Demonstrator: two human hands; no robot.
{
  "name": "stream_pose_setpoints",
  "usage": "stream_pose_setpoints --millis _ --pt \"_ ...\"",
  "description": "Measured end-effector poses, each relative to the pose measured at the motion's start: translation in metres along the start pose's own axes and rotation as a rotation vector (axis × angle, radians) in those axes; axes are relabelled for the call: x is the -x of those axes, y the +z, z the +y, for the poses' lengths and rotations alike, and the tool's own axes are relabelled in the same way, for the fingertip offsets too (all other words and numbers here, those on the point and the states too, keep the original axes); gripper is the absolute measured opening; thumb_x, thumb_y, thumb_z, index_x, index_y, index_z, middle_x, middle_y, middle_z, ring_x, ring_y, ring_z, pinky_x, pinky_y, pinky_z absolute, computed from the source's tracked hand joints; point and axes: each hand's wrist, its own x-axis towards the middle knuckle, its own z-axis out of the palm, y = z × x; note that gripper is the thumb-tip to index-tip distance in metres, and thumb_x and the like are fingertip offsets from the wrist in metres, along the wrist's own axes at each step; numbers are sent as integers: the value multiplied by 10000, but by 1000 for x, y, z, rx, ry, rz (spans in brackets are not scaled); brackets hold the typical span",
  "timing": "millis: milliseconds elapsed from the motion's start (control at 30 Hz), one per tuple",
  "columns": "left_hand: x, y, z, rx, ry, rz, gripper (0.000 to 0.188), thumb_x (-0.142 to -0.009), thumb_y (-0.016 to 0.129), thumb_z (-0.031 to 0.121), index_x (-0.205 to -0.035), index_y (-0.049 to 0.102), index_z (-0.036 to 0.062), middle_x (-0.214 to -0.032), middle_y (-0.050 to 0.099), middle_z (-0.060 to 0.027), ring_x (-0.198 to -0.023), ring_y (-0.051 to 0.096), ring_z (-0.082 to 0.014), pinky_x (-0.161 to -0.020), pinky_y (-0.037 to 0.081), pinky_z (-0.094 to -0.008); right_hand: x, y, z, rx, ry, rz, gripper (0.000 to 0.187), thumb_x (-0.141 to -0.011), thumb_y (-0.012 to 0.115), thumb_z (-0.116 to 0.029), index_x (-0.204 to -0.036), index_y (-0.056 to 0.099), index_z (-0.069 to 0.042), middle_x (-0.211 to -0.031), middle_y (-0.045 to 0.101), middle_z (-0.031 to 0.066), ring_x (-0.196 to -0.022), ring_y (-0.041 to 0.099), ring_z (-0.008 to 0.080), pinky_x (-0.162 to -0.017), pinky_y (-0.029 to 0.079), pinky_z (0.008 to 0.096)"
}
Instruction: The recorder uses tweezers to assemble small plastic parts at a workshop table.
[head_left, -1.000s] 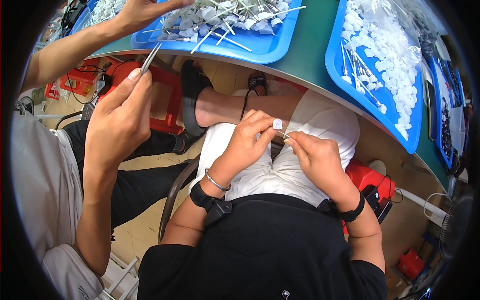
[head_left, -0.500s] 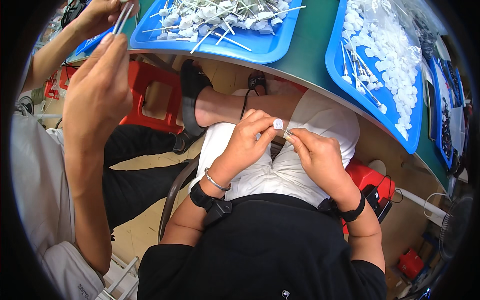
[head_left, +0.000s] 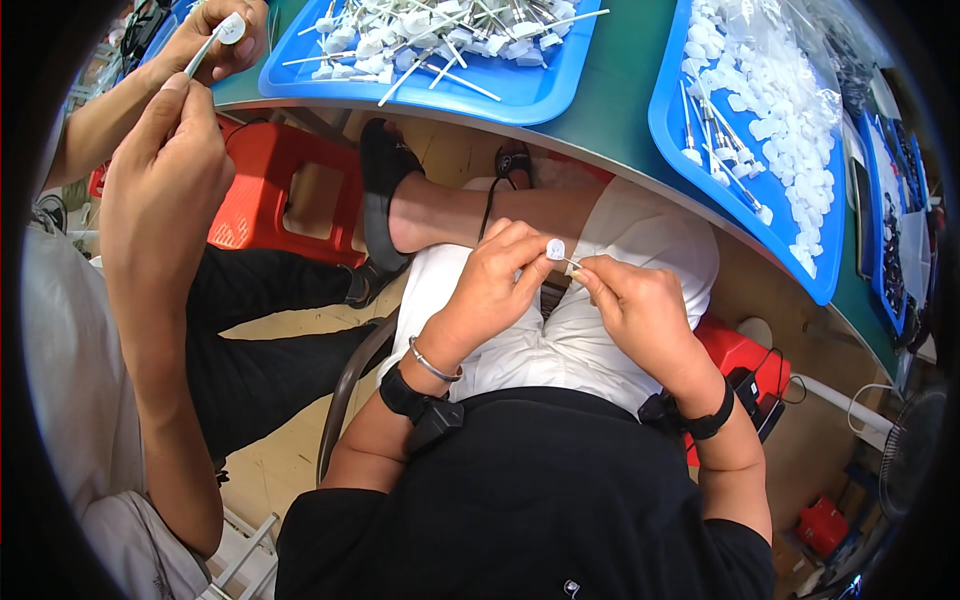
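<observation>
Above my lap, my left hand (head_left: 500, 275) pinches a small white plastic piece (head_left: 556, 249) between thumb and fingertips, its flat rounded face turned up. My right hand (head_left: 637, 305) is closed on a thin metal rod (head_left: 573, 263), whose far end reaches the lower right edge of the white piece. Most of the rod is hidden in my fingers, so its kind does not show. Both hands are held close together, off the table.
A blue tray (head_left: 540, 108) holds piled white pieces with thin stems. Another blue tray (head_left: 665, 130) at right holds loose white pieces and a clear bag. At left, a co-worker's hands hold tweezers (head_left: 203, 55) and a round white piece (head_left: 231, 28). A red stool (head_left: 255, 200) stands under the table.
My hands stay in nearly the same place; the white piece has turned slightly. The co-worker's near hand has moved left and lower, and their round white piece now shows fully.
</observation>
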Motion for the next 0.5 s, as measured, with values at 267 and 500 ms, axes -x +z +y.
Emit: stream_pose_setpoints --millis 267,500 --pt "1 0 4 15 -40 -13 87 -834 646 19 -909 664 -21 -767 573 -83 -721 496 -216 -648 419 -321 -1 -4 -5 11 28 -30 146 -884 626 -167 -822 619 -36 -668 621 140 -592 603 343 -527 458 414" --pt "2 -1 6 52 -61 -24 126 -815 639 1 -934 675 -19 -755 573 -81 -704 495 -203 -633 418 -311 -2 -6 -3 -53 72 -83 151 -886 623 -174 -830 648 -36 -629 604 152 -591 596 350 -532 456 413"
